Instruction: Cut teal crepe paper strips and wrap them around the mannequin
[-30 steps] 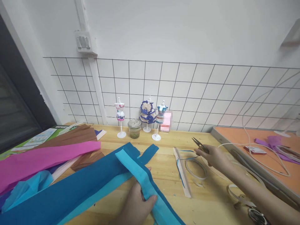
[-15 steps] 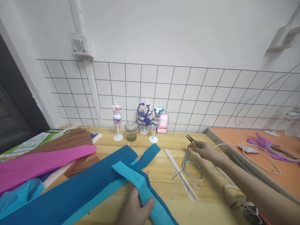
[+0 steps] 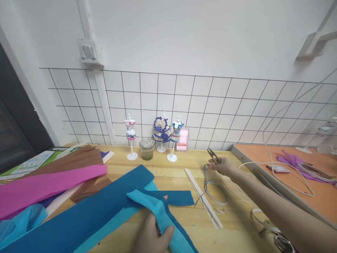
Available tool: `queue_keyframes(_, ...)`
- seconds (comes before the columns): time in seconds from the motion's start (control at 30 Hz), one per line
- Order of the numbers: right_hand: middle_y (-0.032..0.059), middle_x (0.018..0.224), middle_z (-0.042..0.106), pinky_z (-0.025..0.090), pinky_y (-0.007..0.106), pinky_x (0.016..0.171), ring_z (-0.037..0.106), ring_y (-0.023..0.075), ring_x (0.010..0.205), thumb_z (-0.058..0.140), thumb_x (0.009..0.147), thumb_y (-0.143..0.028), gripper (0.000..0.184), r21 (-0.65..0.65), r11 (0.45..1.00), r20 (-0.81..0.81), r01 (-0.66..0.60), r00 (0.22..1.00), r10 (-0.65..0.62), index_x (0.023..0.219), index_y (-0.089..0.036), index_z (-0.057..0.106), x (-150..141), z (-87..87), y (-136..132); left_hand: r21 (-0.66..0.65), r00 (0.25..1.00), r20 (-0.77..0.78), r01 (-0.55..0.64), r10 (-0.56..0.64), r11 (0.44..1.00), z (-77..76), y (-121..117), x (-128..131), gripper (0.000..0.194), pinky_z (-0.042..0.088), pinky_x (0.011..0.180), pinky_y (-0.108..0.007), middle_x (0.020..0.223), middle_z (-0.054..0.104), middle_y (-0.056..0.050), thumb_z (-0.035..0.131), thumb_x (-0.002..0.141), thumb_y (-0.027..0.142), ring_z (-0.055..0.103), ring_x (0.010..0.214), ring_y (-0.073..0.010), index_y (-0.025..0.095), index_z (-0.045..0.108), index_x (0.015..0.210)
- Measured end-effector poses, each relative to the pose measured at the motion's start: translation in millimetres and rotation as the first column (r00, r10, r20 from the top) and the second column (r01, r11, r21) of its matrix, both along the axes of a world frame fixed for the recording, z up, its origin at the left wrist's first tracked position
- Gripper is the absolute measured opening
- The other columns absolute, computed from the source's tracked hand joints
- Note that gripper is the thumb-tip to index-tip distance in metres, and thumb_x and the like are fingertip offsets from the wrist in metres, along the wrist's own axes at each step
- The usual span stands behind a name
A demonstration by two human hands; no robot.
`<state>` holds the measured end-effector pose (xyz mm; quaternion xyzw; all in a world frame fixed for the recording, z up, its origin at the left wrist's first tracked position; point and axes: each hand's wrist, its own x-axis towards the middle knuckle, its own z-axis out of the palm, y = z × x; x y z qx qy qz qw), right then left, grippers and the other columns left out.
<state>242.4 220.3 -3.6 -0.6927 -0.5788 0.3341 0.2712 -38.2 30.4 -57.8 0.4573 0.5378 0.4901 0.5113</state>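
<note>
Holding scissors (image 3: 214,156), right hand (image 3: 225,166) is near orange surface's edge (image 3: 238,153).

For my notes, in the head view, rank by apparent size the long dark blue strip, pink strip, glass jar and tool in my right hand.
1. Long dark blue strip, cropped by the frame
2. Pink strip, likewise
3. Glass jar
4. Tool, partly hidden by your right hand

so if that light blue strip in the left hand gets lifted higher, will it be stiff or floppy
Probably floppy: the light blue strip bends where the left hand pinches it. It should be light too, as it looks thin and sheet-like.
</note>
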Motion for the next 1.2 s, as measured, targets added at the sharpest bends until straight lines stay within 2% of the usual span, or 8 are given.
queue_keyframes(0.1,0.0013,0.087,0.061,0.051,0.025,0.054,0.059,0.0100,0.063,0.052,0.086,-0.027,0.017,-0.045,0.999,0.004,-0.030,1.000,0.030,0.098,-0.014,0.056,-1.1,-0.6,-3.4,0.011,1.000,0.009,-0.021,0.020,1.000,-3.0,0.6,-0.1,0.069,0.046,0.083,-0.026,0.125,0.054,-0.013,0.064,0.059,0.026,0.054,0.105,-0.0248,0.011,0.046,0.124)
queue_keyframes(0.23,0.0007,0.085,0.061,0.050,0.024,0.052,0.058,0.0092,0.060,0.052,0.087,-0.027,0.017,-0.062,0.996,0.010,-0.060,0.998,0.061,0.098,-0.014,0.056,-3.8,0.2,-6.4,-0.015,0.999,0.030,0.021,-0.021,1.000,0.2,0.2,-0.6,0.070,0.048,0.077,-0.026,0.116,0.061,-0.008,0.067,0.059,0.028,0.060,0.091,-0.0227,0.017,0.046,0.125)
queue_keyframes(0.33,0.0002,0.083,0.062,0.049,0.023,0.051,0.058,0.0087,0.059,0.052,0.087,-0.027,0.017,-0.050,0.996,0.007,-0.068,0.998,0.068,0.097,-0.014,0.056,-6.1,-1.6,-7.0,-0.018,1.000,0.006,0.022,-0.021,1.000,3.8,-0.4,-1.4,0.072,0.048,0.079,-0.027,0.110,0.064,-0.008,0.068,0.059,0.027,0.059,0.092,-0.0232,0.019,0.046,0.126)
queue_keyframes(0.53,-0.0002,0.081,0.061,0.049,0.023,0.052,0.057,0.0089,0.059,0.052,0.087,-0.028,0.017,-0.035,0.999,-0.008,0.020,1.000,-0.021,0.094,-0.014,0.057,-5.2,-13.2,-6.2,-0.005,0.999,-0.004,0.043,-0.043,0.999,2.2,-0.8,-2.8,0.072,0.047,0.078,-0.028,0.107,0.065,-0.007,0.066,0.060,0.023,0.060,0.086,-0.0213,0.019,0.044,0.128)
queue_keyframes(0.73,0.0021,0.089,0.060,0.051,0.027,0.056,0.059,0.0115,0.066,0.052,0.087,-0.030,0.023,-0.101,0.989,-0.055,0.107,0.992,-0.113,0.103,-0.015,0.054,0.6,-29.4,-2.4,-0.021,0.999,-0.017,0.037,-0.038,0.999,3.6,-1.2,-2.8,0.073,0.047,0.077,-0.025,0.110,0.063,-0.007,0.066,0.059,0.022,0.060,0.084,-0.0201,0.021,0.043,0.128)
queue_keyframes(0.83,0.0027,0.090,0.060,0.051,0.027,0.055,0.059,0.0119,0.067,0.052,0.086,-0.030,0.024,-0.109,0.984,-0.076,0.141,0.986,-0.150,0.105,-0.014,0.053,0.8,-32.8,-3.9,-0.030,0.998,-0.012,0.061,-0.061,0.998,4.9,-1.2,-2.1,0.074,0.048,0.073,-0.025,0.104,0.065,-0.007,0.066,0.060,0.021,0.060,0.075,-0.0184,0.020,0.041,0.130)
queue_keyframes(1.03,0.0038,0.095,0.060,0.052,0.029,0.059,0.060,0.0132,0.072,0.052,0.086,-0.028,0.023,-0.097,0.985,-0.109,0.144,0.982,-0.154,0.105,-0.014,0.054,-7.9,-28.1,-7.5,-0.036,0.997,0.012,0.079,-0.079,0.996,-3.2,-0.1,-3.3,0.073,0.048,0.070,-0.026,0.092,0.067,-0.004,0.066,0.061,0.020,0.057,0.068,-0.0162,0.019,0.041,0.130)
queue_keyframes(1.2,0.0032,0.093,0.060,0.052,0.029,0.059,0.060,0.0129,0.070,0.052,0.086,-0.029,0.023,-0.068,0.991,-0.121,0.115,0.985,-0.122,0.103,-0.014,0.054,-12.9,-12.0,-5.0,-0.022,0.996,0.067,0.063,-0.061,0.998,-8.1,0.6,-2.4,0.071,0.047,0.067,-0.025,0.086,0.066,-0.003,0.066,0.061,0.019,0.056,0.065,-0.0152,0.018,0.043,0.127)
